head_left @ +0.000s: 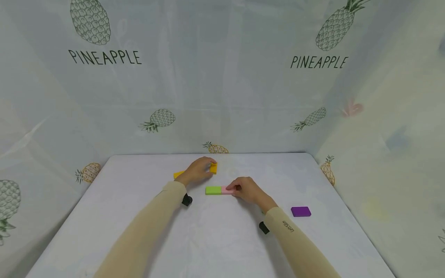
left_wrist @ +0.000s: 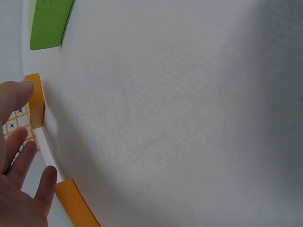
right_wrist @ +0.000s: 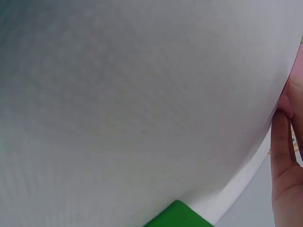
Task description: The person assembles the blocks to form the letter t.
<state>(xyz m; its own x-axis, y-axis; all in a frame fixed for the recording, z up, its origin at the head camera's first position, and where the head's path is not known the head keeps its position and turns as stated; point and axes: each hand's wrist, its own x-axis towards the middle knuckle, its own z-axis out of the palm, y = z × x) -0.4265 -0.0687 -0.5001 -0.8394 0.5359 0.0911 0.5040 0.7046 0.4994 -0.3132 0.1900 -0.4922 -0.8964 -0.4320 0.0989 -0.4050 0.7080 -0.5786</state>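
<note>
My right hand (head_left: 247,190) pinches a pink rectangular block (head_left: 225,190), lengthwise left-to-right, against a lime-green block (head_left: 213,190); beyond it, my left hand (head_left: 197,170) pinches a yellow block (head_left: 213,169).

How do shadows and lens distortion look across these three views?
Head: soft shadows on the white tabletop beside both sleeves; left wrist: dark shading at right, tabletop edge looking bowed; right wrist: darkness at upper left, a similarly bowed edge, and the pink block cropped at right.
</note>
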